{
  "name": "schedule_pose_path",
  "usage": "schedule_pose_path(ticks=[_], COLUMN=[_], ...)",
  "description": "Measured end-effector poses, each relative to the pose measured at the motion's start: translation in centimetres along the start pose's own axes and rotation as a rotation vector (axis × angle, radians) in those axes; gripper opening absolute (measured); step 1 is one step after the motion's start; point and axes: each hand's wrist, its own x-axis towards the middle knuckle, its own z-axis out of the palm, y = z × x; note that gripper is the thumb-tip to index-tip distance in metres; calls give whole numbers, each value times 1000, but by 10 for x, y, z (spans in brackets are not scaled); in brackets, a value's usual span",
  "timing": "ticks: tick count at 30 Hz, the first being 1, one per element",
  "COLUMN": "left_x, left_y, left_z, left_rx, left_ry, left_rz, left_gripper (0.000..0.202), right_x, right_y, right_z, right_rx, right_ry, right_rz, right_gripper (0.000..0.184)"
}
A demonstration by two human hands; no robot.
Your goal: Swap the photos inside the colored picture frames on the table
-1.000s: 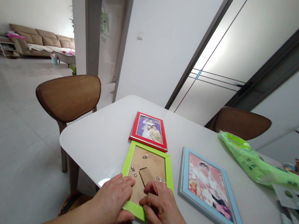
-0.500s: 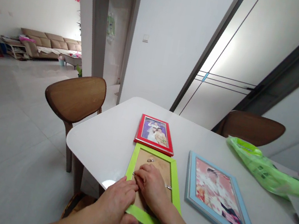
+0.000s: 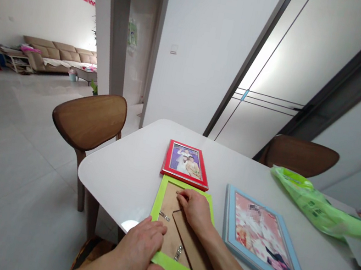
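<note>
A green picture frame (image 3: 174, 269) lies face down at the table's near edge, its brown backing board (image 3: 169, 200) showing. My left hand (image 3: 141, 247) grips its lower-left corner, fingers over the side and thumb along the bottom. At the top of the backing, my right hand (image 3: 195, 210) pinches a small metal clip, mostly hidden by the fingertips. One metal clip (image 3: 164, 216) shows on the left side and another clip (image 3: 178, 252) near the bottom. A brown stand leg (image 3: 197, 247) slants across the board beneath my right forearm.
A red picture frame (image 3: 183, 183) with a photo touches the green one's far end. To the right lies a larger light-blue frame (image 3: 227, 213), then a green plastic bag (image 3: 324, 211). Wooden chairs stand left (image 3: 90, 119) and far right (image 3: 302, 156) of the white table (image 3: 116, 179).
My right hand has moved from the left clip to the top clip. The left and bottom clips and the stand leg now show. My left hand stays on the corner.
</note>
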Motion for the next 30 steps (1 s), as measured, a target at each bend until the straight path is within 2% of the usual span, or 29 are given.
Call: schedule_pose_path(ticks=[8, 11, 14, 17, 19, 23, 26, 30], left_x=[-1, -2, 3, 13, 19, 24, 24, 24], left_y=[5, 8, 16, 27, 32, 39, 47, 57], left_z=[-3, -9, -12, -8, -1, 4, -10, -34], left_rx=[-8, 16, 54, 74, 71, 79, 80, 48], left_ry=[-25, -67, -114, -155, -178, -197, -162, -109], left_rz=[-36, -60, -67, 3, 40, 27, 32, 51], left_gripper=[42, 41, 47, 54, 48, 40, 36, 11], right_x=[27, 31, 26, 7, -12, -54, -79, -100], right_y=[8, 8, 10, 17, 25, 39, 37, 21], right_z=[13, 12, 3, -13, -26, -48, -56, -56], right_rx=[13, 91, 222, 385, 489, 674, 790, 1137], right_ry=[47, 72, 97, 122, 128, 139, 152, 125], right_rz=[221, 253, 261, 264, 290, 413, 483, 639], right_gripper=[14, 12, 19, 28, 28, 29, 29, 26])
